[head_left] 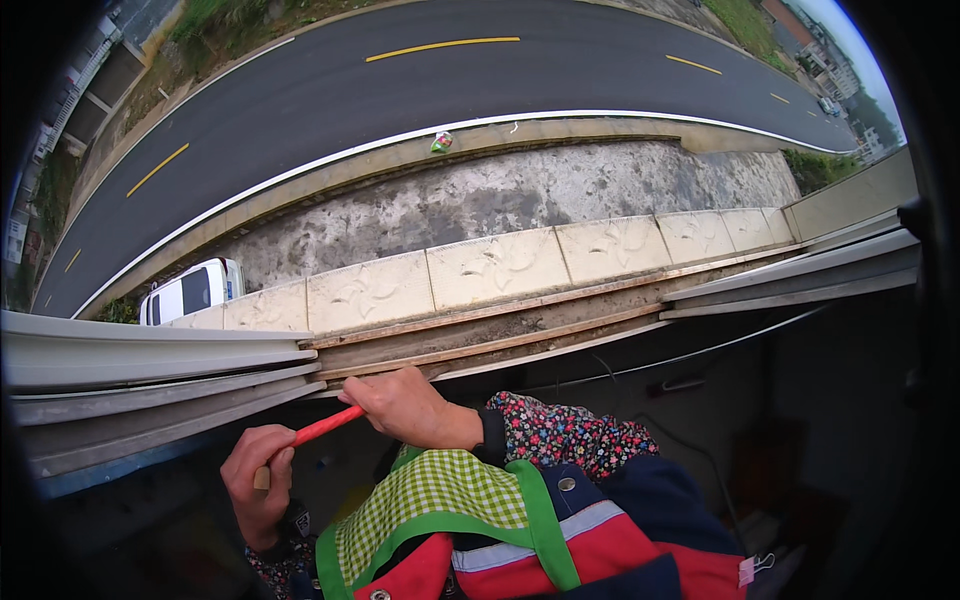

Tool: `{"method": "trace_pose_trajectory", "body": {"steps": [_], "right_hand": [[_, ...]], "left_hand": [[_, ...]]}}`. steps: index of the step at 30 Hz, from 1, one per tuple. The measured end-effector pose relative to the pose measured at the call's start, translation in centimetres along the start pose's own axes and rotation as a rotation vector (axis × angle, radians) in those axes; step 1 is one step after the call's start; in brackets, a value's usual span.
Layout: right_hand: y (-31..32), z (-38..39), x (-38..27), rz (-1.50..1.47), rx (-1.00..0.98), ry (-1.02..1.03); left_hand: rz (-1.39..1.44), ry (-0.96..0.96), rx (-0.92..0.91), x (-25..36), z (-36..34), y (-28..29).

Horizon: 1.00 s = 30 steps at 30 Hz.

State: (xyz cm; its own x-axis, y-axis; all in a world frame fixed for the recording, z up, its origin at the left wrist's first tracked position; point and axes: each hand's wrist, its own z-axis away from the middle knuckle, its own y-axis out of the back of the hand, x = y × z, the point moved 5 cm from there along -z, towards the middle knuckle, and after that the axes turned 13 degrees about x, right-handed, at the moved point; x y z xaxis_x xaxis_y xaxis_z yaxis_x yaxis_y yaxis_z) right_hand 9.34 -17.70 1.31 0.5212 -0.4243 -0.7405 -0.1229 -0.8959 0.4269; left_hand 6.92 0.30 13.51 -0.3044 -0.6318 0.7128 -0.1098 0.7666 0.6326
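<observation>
Left grip (243, 503) is wrapped round one part of a red stick (328, 425), fingers curled in, with a tan tip (262, 479) showing at the fist (whether it belongs to the same stick, I cannot tell). Right grip (422, 410) is clasped on the stick's other end, back of the hand upward, so the red length slants up from left to right between the two hands.

That right hand is at the near edge of a window track (520, 326), towards its left end; whether it touches the track is unclear, and the stick's far end is hidden by the fingers. Brown dirt lies along the track's channel. Pale window frames (150, 358) stand at the left, and more frames (800, 270) at the right.

Just beyond the track runs a ledge of cream tiles (490, 268) with a raised pattern. Outside lie a stained concrete strip (480, 200), a white vehicle (195, 290) at the left and a dark road (450, 85) with yellow dashes.

The person wears a floral sleeve (575, 432) with a black cuff, and a green-checked apron (440, 490) (edged in plain green).
</observation>
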Motion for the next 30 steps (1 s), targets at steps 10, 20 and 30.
{"method": "trace_pose_trajectory", "body": {"steps": [10,20,30], "right_hand": [[8.8,1.5,3.9,0.305,0.091,-0.077],[0.7,-1.1,0.1,-0.102,-0.072,-0.071],[5.1,0.1,1.9,0.120,0.040,-0.037]], "left_hand": [[0.202,-0.206,-0.081,1.6,-2.8,-9.6],[0.074,-0.089,0.040,2.2,-1.6,-0.9],[0.184,-0.269,-0.072,2.0,-3.9,-4.8]]}}
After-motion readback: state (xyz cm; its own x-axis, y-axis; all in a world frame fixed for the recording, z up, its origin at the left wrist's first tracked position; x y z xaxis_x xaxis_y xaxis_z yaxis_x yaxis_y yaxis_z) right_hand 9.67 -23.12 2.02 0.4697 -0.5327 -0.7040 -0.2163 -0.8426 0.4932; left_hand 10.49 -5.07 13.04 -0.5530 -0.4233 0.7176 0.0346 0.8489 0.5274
